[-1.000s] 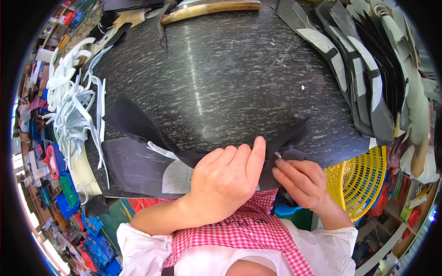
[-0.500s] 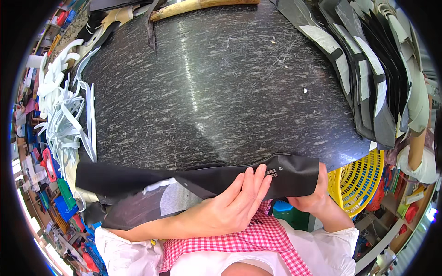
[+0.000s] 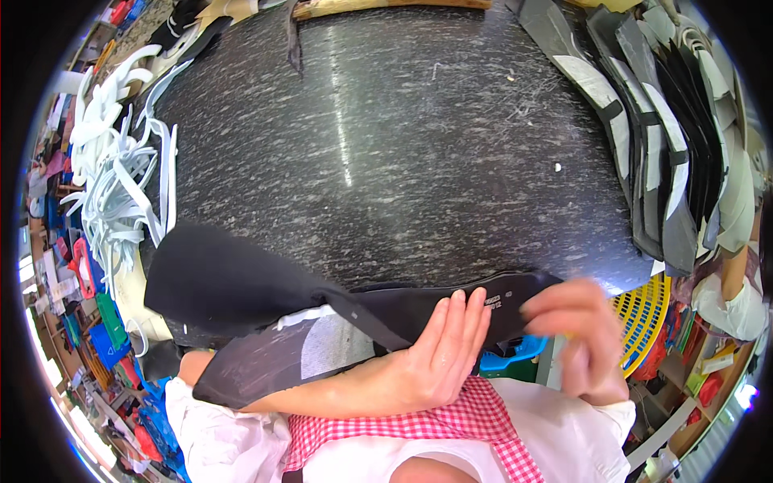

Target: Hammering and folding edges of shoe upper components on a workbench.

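A long black sheet-like piece (image 3: 217, 278), perhaps a shoe upper part, lies along the table's near edge. Its left end rises in a broad curved flap. Below the flap are a dark section with a grey patch (image 3: 334, 350) and a short white strip (image 3: 306, 316). My left hand (image 3: 439, 354) lies across the piece with straight fingers pressed flat on it; its thumb is hidden. At the piece's right end is my right hand (image 3: 580, 326), smeared by motion. Its fingertips are near the black end, and whether they touch it I cannot tell.
Dark table (image 3: 386, 177) spreads ahead. White strips (image 3: 121, 177) are heaped at left. Stacks of grey and black pieces (image 3: 660, 153) line the right edge. A wooden stick (image 3: 390, 8) lies at the far edge. A yellow basket (image 3: 648, 322) stands at right, near another person's arm (image 3: 733, 278).
The right hand has come off the piece's right end and moved right. The left flap has lifted and folded upward. My left hand stays on the piece.
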